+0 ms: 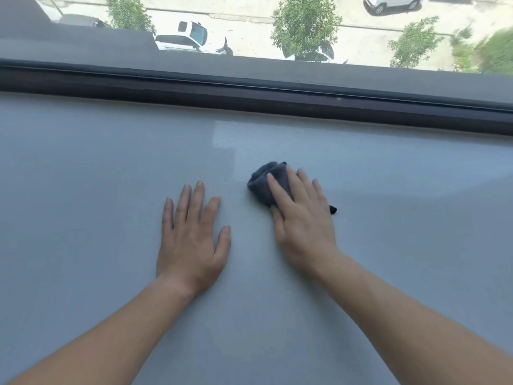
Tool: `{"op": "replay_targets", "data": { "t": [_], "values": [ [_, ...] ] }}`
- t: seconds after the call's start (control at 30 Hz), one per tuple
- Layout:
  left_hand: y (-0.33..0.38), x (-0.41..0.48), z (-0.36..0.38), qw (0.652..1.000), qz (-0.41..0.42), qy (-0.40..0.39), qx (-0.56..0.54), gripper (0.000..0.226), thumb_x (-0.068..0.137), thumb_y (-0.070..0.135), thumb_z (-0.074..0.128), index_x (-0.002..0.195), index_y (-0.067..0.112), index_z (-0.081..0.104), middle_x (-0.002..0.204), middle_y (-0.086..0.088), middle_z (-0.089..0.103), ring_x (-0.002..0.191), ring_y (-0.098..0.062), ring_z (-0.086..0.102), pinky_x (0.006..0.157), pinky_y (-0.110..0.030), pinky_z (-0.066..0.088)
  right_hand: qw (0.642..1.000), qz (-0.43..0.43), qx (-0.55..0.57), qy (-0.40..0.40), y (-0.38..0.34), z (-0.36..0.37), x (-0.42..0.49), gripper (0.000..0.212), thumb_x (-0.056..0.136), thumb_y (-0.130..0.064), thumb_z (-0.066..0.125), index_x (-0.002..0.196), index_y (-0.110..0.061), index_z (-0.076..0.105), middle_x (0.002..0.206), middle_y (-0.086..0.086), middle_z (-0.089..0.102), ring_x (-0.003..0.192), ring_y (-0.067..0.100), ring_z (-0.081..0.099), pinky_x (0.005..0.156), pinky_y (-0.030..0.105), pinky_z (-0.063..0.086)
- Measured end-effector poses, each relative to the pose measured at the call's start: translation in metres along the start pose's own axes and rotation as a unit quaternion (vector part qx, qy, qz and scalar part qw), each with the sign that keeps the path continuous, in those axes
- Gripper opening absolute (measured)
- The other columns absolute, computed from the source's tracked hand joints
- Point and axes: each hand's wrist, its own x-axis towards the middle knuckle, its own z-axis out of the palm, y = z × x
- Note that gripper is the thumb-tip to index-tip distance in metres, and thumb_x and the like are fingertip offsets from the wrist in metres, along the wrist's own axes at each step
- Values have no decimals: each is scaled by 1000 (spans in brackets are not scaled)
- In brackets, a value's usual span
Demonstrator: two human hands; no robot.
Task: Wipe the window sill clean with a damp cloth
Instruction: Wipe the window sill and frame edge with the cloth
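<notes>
Bare left forearm (111, 337) and right forearm (416, 315) come in from the bottom edge, both over the window sill (83, 176). Sill: pale grey, smooth, wide, fills most of the view. Left hand (191, 245) lies palm down, flat on the sill, fingers (198, 198) straight and slightly spread, thumb out to the side, holding nothing. Right hand (302, 220) is just beside it, a bit further from the camera, palm down on the cloth (262, 182). Its fingers are straight and close together, pressing the cloth onto the sill, not curled round it. Cloth: dark grey, bunched, near mid-sill, sticking out beyond the fingertips and to their left. A small dark corner also pokes out from under the little-finger side. Paler rectangular patch (222, 134) on the sill beyond the cloth. Then dark window frame (249, 93) across the full width, touching the sill's far edge. Through the glass: grey outer ledge (83, 45), then far below a white car (191, 37), trees (305, 26), light paved ground.
</notes>
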Motion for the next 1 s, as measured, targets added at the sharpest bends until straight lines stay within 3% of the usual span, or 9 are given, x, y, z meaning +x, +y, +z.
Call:
{"op": "replay_targets", "data": {
  "t": [0.1, 0.27, 0.43, 0.5, 0.6, 0.63, 0.77, 0.83, 1.0],
  "values": [
    [0, -1, 0, 1000, -7, -4, 2, 63, 91, 47, 29, 147, 19, 37, 165, -6, 16, 153, -22, 4, 122, -52, 5, 994, -83, -20, -62, 18, -6, -8, 54, 99, -35, 38, 152, -33, 32, 163, 2, 24, 150, 28, 19, 123, 42, 9],
    [-1, 0, 0, 1000, -7, -1, -4, 63, 91, 48, 27, 148, 20, 35, 165, -5, 13, 153, -20, 1, 123, -50, 2, 991, 129, 1, 26, 26, -10, 13, 53, 100, -29, 36, 153, -27, 30, 162, 7, 23, 149, 32, 15, 122, 47, 9],
    [-2, -1, -1, 998, -9, 17, -62, 61, 91, 38, 26, 150, 22, 31, 165, -4, 16, 153, -20, 4, 123, -46, -2, 996, -76, -19, -44, 5, -1, -41, 54, 99, -31, 42, 151, -31, 33, 162, 4, 25, 150, 29, 19, 123, 45, 9],
    [-2, -2, 0, 997, -8, 24, -71, 60, 92, 37, 28, 150, 23, 31, 164, -4, 18, 153, -20, 5, 123, -45, -3, 999, -22, -21, -42, 20, -8, -33, 53, 101, -30, 40, 153, -33, 29, 163, 1, 20, 151, 27, 14, 123, 42, 5],
    [-3, -3, 1, 998, -11, 17, -59, 59, 90, 42, 25, 146, 25, 37, 165, -4, 16, 153, -20, 4, 122, -45, -4, 989, 148, 10, 16, 16, -9, -29, 54, 102, -30, 34, 155, -32, 23, 164, 3, 16, 151, 27, 8, 123, 42, 2],
    [-3, -2, 0, 998, -12, 14, -66, 59, 89, 42, 26, 145, 26, 40, 165, -4, 16, 153, -20, 4, 122, -45, -5, 988, 152, 3, 22, 4, -5, -39, 54, 102, -30, 34, 155, -31, 23, 164, 4, 16, 151, 27, 8, 123, 43, 2],
    [-7, 1, -8, 990, -13, -13, -138, 59, 86, 40, 33, 142, 26, 47, 165, -1, 17, 153, -18, 4, 122, -42, -7, 998, -42, -15, -50, -23, 5, -95, 54, 99, -34, 37, 153, -31, 31, 162, 4, 23, 150, 29, 17, 123, 45, 8],
    [-12, -8, -13, 992, 11, -12, -128, 60, 88, 41, 31, 143, 25, 47, 164, -1, 19, 153, -20, 4, 122, -45, -7, 995, -64, -28, -71, -9, -3, -94, 54, 100, -35, 37, 153, -35, 28, 163, 0, 20, 151, 26, 15, 123, 42, 6],
    [-14, -83, -15, 996, 12, 9, -83, 58, 91, 39, 31, 143, 21, 48, 163, -6, 24, 152, -24, 9, 121, -52, -5, 989, 149, -2, 19, -21, 5, -90, 54, 102, -29, 34, 155, -32, 23, 164, 2, 16, 151, 26, 8, 123, 42, 0]
  ]
}}
